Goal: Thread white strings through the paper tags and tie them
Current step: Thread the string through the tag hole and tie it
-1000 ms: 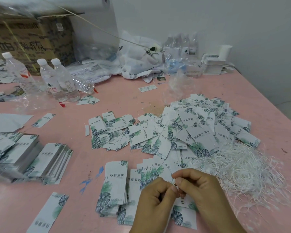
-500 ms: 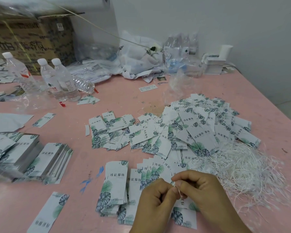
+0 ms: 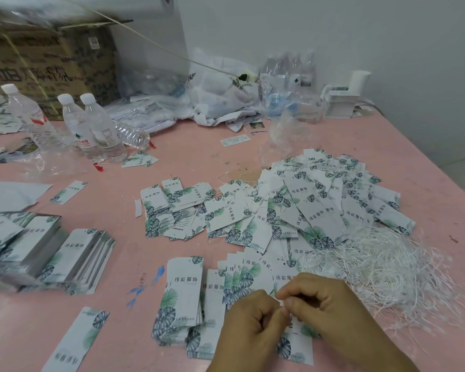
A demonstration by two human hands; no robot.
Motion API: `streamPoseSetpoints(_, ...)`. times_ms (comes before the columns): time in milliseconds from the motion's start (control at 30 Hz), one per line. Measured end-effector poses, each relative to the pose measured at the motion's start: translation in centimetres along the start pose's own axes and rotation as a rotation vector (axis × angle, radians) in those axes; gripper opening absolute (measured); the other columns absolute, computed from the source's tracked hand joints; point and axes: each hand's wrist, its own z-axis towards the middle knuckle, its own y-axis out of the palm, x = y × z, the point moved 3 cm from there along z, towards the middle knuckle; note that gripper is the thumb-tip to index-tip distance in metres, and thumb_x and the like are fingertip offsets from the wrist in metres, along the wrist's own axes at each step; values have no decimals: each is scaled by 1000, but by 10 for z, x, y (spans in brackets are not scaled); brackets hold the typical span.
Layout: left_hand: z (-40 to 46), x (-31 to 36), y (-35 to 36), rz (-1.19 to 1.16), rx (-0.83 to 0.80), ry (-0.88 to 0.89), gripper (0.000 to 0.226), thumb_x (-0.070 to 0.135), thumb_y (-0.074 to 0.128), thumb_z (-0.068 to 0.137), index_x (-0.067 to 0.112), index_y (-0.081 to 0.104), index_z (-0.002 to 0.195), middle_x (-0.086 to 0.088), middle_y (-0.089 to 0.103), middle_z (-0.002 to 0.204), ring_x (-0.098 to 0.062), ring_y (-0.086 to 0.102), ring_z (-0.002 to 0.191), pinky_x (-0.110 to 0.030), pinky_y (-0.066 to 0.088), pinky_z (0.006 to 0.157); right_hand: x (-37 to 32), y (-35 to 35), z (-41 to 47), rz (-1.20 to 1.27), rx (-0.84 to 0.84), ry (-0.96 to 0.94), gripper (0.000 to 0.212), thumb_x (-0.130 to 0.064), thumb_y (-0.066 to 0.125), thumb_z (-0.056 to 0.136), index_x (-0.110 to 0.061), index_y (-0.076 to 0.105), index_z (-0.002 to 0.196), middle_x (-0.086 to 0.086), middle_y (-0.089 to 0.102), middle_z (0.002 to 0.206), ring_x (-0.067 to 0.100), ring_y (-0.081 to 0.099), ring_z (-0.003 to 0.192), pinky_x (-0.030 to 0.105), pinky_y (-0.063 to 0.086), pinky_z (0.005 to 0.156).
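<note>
My left hand (image 3: 250, 323) and my right hand (image 3: 325, 307) meet fingertip to fingertip low in the view, both with fingers curled. Between them they pinch a thin white string (image 3: 284, 307), mostly hidden by the fingers. Under the hands lies a fan of white paper tags with green leaf print (image 3: 242, 275). A tangled heap of white strings (image 3: 381, 267) lies just right of my right hand. A big pile of tags with strings in them (image 3: 314, 205) spreads beyond the hands.
Neat tag stacks (image 3: 73, 256) sit at the left, one loose tag (image 3: 78, 339) near the front edge. Water bottles (image 3: 91, 127), a cardboard box (image 3: 46, 63), plastic bags (image 3: 220, 95) and a small white box (image 3: 341, 100) line the back of the pink table (image 3: 188, 157).
My hands have stayed over the fanned tags and worked the string with small finger movements; my right fingers have shifted slightly lower and closer to my left.
</note>
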Motion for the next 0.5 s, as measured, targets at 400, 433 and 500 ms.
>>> streamPoseSetpoints(400,-1,9,-1,-64,-12,-8,22,53,54,85,39,65,73,16,50,68,-1,48,64,-13,33,60,5,-2,3,126,51,81,29,-2,72,83,-31,78,81,2,68,64,9,58,60,26,51,63)
streamPoseSetpoints(433,0,8,-2,-56,1,-7,23,54,54,85,38,66,73,16,50,67,-1,48,63,-13,32,59,6,-1,3,135,45,83,30,-1,72,83,-31,78,81,2,68,63,9,58,59,25,51,63)
streamPoseSetpoints(500,0,5,-3,-45,34,-11,24,53,56,83,33,67,75,15,51,65,-1,48,61,-13,32,58,6,0,3,154,35,90,31,0,71,83,-30,78,81,2,68,63,8,59,59,23,50,62)
